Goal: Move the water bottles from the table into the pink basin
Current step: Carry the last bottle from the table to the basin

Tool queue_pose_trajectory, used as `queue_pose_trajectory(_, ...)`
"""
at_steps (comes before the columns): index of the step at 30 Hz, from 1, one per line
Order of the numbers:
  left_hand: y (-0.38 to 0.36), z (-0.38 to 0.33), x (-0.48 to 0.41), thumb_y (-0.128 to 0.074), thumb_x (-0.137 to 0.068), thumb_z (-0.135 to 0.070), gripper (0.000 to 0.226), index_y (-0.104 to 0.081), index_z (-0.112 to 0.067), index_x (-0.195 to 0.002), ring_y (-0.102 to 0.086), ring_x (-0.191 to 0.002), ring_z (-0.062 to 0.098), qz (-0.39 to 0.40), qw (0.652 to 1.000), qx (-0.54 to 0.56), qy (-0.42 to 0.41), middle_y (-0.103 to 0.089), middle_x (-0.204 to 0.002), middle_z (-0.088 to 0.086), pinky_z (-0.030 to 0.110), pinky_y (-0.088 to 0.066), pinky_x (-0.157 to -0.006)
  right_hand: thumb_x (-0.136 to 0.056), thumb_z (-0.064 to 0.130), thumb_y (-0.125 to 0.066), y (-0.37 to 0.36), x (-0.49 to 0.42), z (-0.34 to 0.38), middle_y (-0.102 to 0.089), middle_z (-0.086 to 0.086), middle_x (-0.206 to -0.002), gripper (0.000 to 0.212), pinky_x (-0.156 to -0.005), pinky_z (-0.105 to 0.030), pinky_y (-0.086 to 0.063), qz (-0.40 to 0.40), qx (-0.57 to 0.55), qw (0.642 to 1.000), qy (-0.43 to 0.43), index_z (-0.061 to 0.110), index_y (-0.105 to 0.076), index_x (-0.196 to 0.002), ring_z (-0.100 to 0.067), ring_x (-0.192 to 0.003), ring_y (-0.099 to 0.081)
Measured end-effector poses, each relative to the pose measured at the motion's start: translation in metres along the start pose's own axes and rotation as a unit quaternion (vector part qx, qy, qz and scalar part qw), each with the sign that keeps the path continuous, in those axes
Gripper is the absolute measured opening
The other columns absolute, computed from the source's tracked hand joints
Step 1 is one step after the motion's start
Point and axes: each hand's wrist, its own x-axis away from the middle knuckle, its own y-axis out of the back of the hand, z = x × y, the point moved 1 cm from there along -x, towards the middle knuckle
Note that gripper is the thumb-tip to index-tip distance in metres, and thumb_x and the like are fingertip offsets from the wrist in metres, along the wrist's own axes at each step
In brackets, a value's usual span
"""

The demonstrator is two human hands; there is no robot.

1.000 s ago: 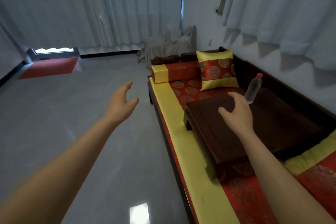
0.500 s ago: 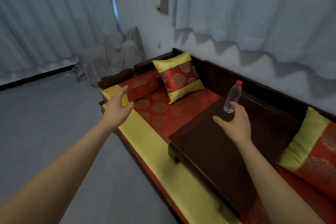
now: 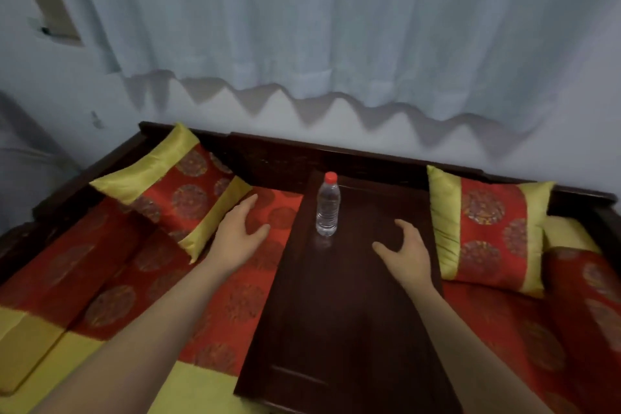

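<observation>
Low, dark-brown wooden table point(image 3: 339, 312), long and rectangular with a polished top, set on a red-and-gold patterned bench cushion point(image 3: 235, 299) between two red-and-yellow silk pillows point(image 3: 174, 191) point(image 3: 487, 228). Standing upright toward its far end: one clear plastic water bottle with a red cap point(image 3: 327, 205). Table legs hidden, probably resting on the cushion.

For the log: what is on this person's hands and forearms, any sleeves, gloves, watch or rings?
Both forearms are bare as far as the frame shows, with no sleeve edge in view. The left hand and the right hand wear no gloves. No watch, bracelet or ring is visible on either.
</observation>
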Motion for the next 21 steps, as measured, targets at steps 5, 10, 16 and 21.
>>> queue_pose_trajectory(5, -0.067, 0.003, -0.098, -0.071, -0.083, -0.02, 0.067, -0.042, -0.009, -0.143, -0.044, -0.135, 0.023, 0.068, 0.996, 0.057, -0.008, -0.049, -0.145, 0.013, 0.036, -0.031, -0.114, -0.077, 0.026, -0.075, -0.038, -0.061, -0.012, -0.049, -0.007, -0.14, 0.071, -0.102, -0.033, -0.038, -0.012, 0.001, 1.0, -0.024, 0.012, -0.043, -0.138, -0.023, -0.129, -0.046)
queue_pose_trajectory(10, -0.131, 0.017, -0.16, -0.079, -0.076, -0.028, 0.078, -0.042, -0.011, -0.142, -0.042, -0.136, 0.016, 0.127, 0.986, 0.11, 0.001, -0.047, -0.147, 0.007, 0.022, -0.028, -0.109, -0.074, 0.025, -0.076, -0.075, -0.109, -0.026, -0.051, -0.003, -0.138, 0.071, -0.099, -0.027, -0.036, -0.008, 0.002, 0.999, -0.044, 0.014, -0.044, -0.137, -0.02, -0.128, -0.047)
queue_pose_trajectory(16, -0.183, 0.028, -0.217, -0.086, -0.066, -0.029, 0.079, -0.051, -0.017, -0.136, -0.052, -0.127, 0.015, 0.179, 0.972, 0.151, -0.014, -0.057, -0.137, 0.002, 0.037, -0.039, -0.11, -0.074, 0.024, -0.076, -0.117, -0.138, -0.044, -0.05, -0.003, -0.139, 0.071, -0.102, -0.031, -0.038, 0.011, 0.006, 0.998, -0.06, 0.015, -0.045, -0.137, -0.019, -0.128, -0.047)
queue_pose_trajectory(21, -0.194, 0.032, -0.229, -0.087, -0.063, -0.028, 0.039, -0.066, -0.043, -0.093, -0.067, -0.091, -0.003, 0.209, 0.96, 0.18, -0.038, -0.073, -0.089, -0.022, 0.032, -0.053, -0.085, -0.073, 0.019, -0.077, -0.136, -0.144, -0.054, -0.052, -0.004, -0.137, 0.071, -0.101, -0.022, -0.034, 0.02, -0.018, 0.995, -0.097, 0.013, -0.046, -0.137, -0.019, -0.128, -0.048)
